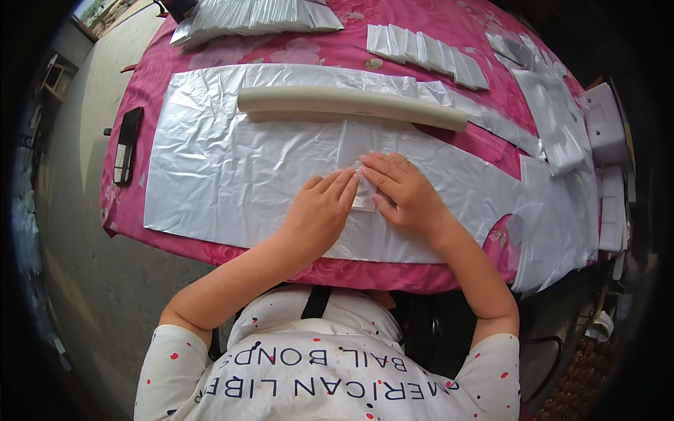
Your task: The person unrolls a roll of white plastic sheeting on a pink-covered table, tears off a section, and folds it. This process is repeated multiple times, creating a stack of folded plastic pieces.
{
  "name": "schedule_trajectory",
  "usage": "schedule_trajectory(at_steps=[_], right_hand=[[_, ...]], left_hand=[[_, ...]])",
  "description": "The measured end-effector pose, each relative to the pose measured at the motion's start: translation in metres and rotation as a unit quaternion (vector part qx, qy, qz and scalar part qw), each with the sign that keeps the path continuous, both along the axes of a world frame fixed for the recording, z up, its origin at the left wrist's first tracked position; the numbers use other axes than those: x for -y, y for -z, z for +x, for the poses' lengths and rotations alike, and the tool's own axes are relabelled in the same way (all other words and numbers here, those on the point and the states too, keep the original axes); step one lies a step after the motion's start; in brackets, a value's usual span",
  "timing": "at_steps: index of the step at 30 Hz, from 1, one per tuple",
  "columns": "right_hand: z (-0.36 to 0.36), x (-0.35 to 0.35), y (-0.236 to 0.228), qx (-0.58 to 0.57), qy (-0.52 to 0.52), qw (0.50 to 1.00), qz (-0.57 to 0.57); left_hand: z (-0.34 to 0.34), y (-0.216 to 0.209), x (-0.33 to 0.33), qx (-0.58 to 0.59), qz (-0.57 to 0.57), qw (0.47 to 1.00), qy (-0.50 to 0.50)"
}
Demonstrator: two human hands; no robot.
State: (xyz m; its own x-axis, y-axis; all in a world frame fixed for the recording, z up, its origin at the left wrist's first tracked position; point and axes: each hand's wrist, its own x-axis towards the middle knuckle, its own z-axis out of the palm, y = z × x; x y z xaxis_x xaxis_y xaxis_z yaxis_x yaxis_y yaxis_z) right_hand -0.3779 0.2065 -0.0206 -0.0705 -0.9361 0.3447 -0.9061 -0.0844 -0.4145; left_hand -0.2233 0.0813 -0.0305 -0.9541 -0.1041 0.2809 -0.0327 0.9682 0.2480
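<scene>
A small folded clear plastic bag lies on top of a wide, wrinkled plastic sheet in the middle of the table. My left hand rests on the folded bag's left side, its fingers stretched out and pointing away from me. From the right, my right hand lies flat across the same bag, its fingertips close to the left hand's. Both hands press down rather than grip. Beyond them a long pale grey plastic pipe lies crosswise on the sheet.
Stacks of folded plastic packets stand at the far left, with another row of packets at the far right. Loose plastic bags hang over the right edge. A black phone sits by the left edge of the pink tablecloth.
</scene>
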Motion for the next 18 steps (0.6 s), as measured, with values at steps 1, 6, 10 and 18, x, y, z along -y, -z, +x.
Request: schedule_trajectory(at_steps=[1,6,10,18], right_hand=[[-0.003,0.001,-0.001,0.002,-0.002,1.000,0.000],[-0.008,0.004,0.004,0.044,-0.018,0.998,-0.039],[0.007,-0.009,0.010,0.037,-0.047,0.997,-0.049],[0.026,-0.023,0.005,0.091,-0.020,0.995,-0.032]], left_hand=[[0.000,0.000,0.001,-0.004,-0.011,1.000,0.007],[0.005,-0.001,0.009,0.010,0.034,0.997,0.065],[0.030,-0.011,-0.003,-0.018,0.093,0.986,0.137],[0.042,-0.009,-0.001,0.017,0.172,0.982,0.079]])
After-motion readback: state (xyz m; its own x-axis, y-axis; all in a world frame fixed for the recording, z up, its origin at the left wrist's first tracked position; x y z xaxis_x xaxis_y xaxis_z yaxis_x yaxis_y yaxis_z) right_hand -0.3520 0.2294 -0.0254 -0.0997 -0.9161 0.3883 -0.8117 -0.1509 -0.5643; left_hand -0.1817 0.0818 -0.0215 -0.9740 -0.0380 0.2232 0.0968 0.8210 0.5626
